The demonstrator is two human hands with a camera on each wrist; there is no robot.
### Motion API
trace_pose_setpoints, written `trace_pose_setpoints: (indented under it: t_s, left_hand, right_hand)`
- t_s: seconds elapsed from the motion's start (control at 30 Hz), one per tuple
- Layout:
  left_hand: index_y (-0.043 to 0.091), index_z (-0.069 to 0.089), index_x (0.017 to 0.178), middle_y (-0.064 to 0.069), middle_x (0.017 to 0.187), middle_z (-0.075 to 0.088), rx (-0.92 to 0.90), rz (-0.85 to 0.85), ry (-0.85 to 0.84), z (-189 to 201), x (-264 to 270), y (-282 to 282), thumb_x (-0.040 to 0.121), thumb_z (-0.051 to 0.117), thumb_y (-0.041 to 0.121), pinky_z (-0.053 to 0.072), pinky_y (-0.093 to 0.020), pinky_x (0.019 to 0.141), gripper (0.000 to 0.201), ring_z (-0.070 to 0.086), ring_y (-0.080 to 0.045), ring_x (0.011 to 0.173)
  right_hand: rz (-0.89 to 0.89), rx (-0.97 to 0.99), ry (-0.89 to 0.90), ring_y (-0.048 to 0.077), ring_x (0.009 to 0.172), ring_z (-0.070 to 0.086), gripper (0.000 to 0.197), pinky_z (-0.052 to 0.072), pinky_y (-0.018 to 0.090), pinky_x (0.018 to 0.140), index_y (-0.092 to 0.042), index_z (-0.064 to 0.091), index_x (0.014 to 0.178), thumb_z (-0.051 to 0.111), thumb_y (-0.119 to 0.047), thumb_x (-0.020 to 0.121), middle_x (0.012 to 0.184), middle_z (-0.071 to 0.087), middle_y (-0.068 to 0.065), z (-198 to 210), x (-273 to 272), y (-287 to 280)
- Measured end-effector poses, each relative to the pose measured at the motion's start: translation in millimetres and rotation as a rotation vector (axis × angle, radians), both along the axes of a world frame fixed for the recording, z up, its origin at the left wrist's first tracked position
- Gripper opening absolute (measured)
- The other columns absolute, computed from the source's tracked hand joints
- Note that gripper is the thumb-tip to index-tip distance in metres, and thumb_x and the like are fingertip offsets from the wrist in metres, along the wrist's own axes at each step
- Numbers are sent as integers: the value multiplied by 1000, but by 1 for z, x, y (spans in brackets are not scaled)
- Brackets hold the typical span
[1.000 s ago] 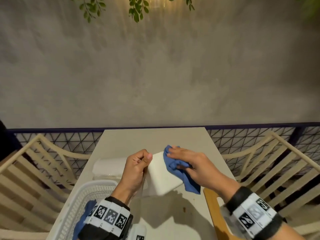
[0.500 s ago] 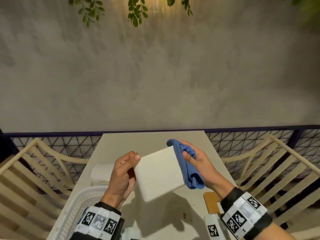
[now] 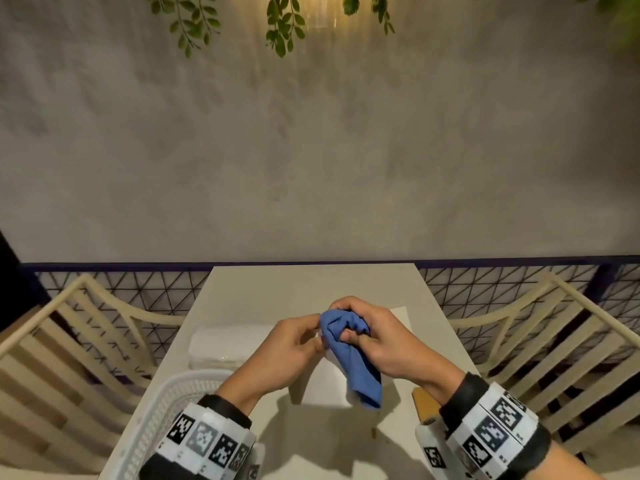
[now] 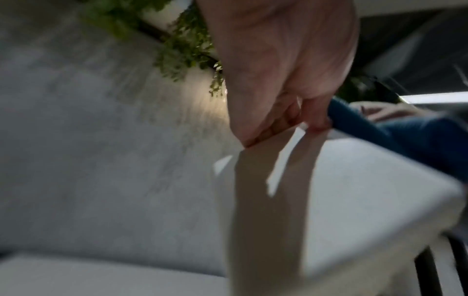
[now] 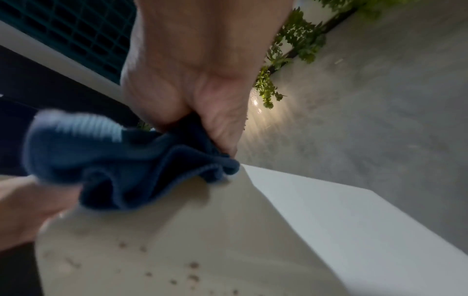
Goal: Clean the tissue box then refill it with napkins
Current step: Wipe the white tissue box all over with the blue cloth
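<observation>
I hold the white tissue box (image 3: 325, 386) above the table (image 3: 304, 285), mostly hidden behind my hands. My left hand (image 3: 317, 336) pinches its upper left edge, and the fingers (image 4: 314, 120) show on that edge in the left wrist view. My right hand (image 3: 367, 323) grips the bunched blue cloth (image 3: 349, 351) and presses it against the box's top, right beside the left hand. The cloth (image 5: 126, 160) sits on a corner of the box (image 5: 354, 220), whose shaded face carries small brown specks. A stack of white napkins (image 3: 228, 341) lies on the table to the left.
A white plastic basket (image 3: 166, 420) stands at the near left corner of the table. A wooden piece (image 3: 424, 400) lies near the right edge under my right wrist. Slatted chairs (image 3: 69, 358) flank the table, with a mesh railing and a grey wall behind.
My right hand has brought the cloth from the box's right edge over to its top, close to my left hand. The box has turned, so its broad face is now mostly hidden.
</observation>
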State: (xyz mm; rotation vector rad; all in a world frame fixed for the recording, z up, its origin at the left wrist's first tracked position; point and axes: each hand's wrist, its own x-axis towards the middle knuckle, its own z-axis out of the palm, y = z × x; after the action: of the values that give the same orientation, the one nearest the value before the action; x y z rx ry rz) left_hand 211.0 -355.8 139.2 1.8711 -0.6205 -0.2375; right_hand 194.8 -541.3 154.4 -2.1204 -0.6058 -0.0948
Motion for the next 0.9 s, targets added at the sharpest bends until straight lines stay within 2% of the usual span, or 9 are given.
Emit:
trace_pose_setpoints:
  t_s: [0.1,0.23,0.3,0.37,0.43,0.5,0.67,0.8,0.9]
  left_hand:
    - [17,68,103,3,101,73,-166,118,18,-6,-1,-12,91,54,10,49,-22,86,20,64,-9,97]
    - [1,63,82,-16,81,63,-418,275,131,-21,2,-18,85,59,7,46,-28,68,8,55,-24,78]
    - [6,59,68,-15,67,53,-526,277,161,-26,4,-11,71,68,23,40,-25,57,19,46,-22,66]
    - [18,55,57,-3,55,49,-572,233,166,-29,5,0,57,75,41,35,-21,50,31,41,-13,54]
    - [21,52,54,5,49,45,-579,221,162,-31,3,4,53,78,47,30,-20,46,36,36,-8,47]
    - [21,51,52,5,47,43,-593,254,142,-34,2,2,57,72,42,28,-21,45,30,34,-9,46]
    - [21,56,51,8,49,47,-684,232,111,-34,1,9,52,79,44,35,-15,48,32,38,-5,49]
    - [22,55,50,10,48,49,-655,199,125,-38,-8,9,54,76,39,35,-15,47,27,42,-3,46]
    - [21,58,54,1,55,54,-700,232,124,-37,-6,11,48,83,52,40,-19,53,41,47,-10,55]
  right_hand:
    - [-94,-12,-63,10,95,58,25,46,17,80,-18,50,116,52,-7,94,107,61,-1,-2,1,6]
    - [-153,19,-64,7,123,46,56,39,24,104,-26,37,137,64,-32,88,137,45,-9,-21,-16,26]
    - [-89,-15,-106,-4,133,31,66,26,15,111,-31,35,141,65,-42,84,144,33,-22,-36,-31,26]
    - [-30,-4,-205,-9,136,26,55,19,8,111,-31,45,137,59,-47,86,141,31,-30,-48,-34,9]
    - [-126,23,-227,-4,134,35,45,24,9,110,-31,50,132,61,-33,89,135,34,-33,-52,-22,-9]
    - [-265,38,-196,-1,130,38,42,29,20,112,-24,51,132,58,-17,91,133,35,-28,-47,-10,-5]
    - [167,-105,-367,12,136,38,39,25,25,116,-6,57,127,60,-21,91,138,49,0,-47,-31,7]
    - [-103,-65,-283,7,134,40,43,22,6,110,-10,55,130,56,-22,88,135,43,-9,-39,-7,-12]
    - [33,-81,-358,12,134,37,42,24,20,115,-7,55,129,56,-19,89,137,45,-4,-38,-20,21]
